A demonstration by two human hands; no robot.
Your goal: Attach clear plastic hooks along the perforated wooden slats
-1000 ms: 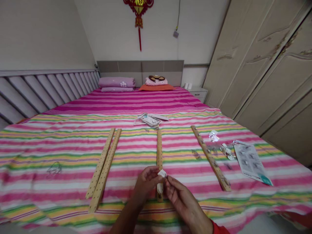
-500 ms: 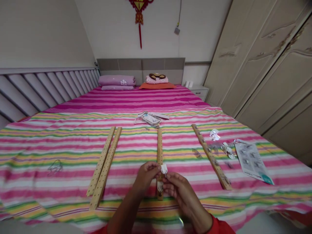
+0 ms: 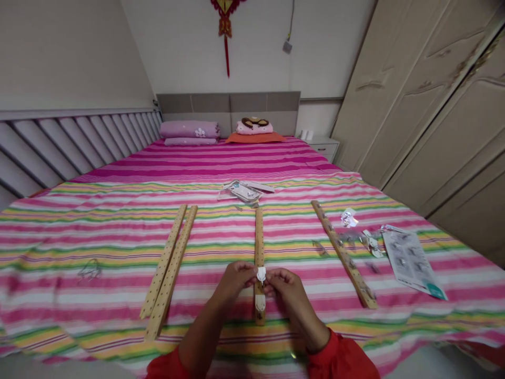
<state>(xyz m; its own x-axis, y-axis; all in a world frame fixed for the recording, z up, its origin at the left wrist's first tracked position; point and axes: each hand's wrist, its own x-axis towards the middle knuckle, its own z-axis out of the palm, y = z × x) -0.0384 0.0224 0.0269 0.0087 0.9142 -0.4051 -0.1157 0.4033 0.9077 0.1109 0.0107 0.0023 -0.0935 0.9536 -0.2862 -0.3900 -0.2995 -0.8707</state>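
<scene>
Between my two hands is a small white hook piece [image 3: 261, 274], with a rounded lower part, over the middle wooden strip [image 3: 259, 239]. My left hand [image 3: 236, 281] pinches its left side with thumb and forefinger. From the right, my right hand [image 3: 286, 284] grips its other edge with closed fingertips. Whether the piece touches the wood I cannot tell. Just below it, a similar white hook [image 3: 260, 302] sits on the near part of the strip. Rows of small holes run along the wood.
Two perforated wooden strips [image 3: 169, 279] lie at left. Another strip [image 3: 343, 252] carries several metal pieces at right. Beside it are small white pieces [image 3: 372, 243] and a printed card package [image 3: 412, 260]. An opened clear package [image 3: 244, 192] lies farther back; thin clear plastic [image 3: 90, 269] lies far left.
The white hook piece has shifted slightly left, over the strip, and turned more upright. My right hand has moved up and left, uncovering the lower white hook.
</scene>
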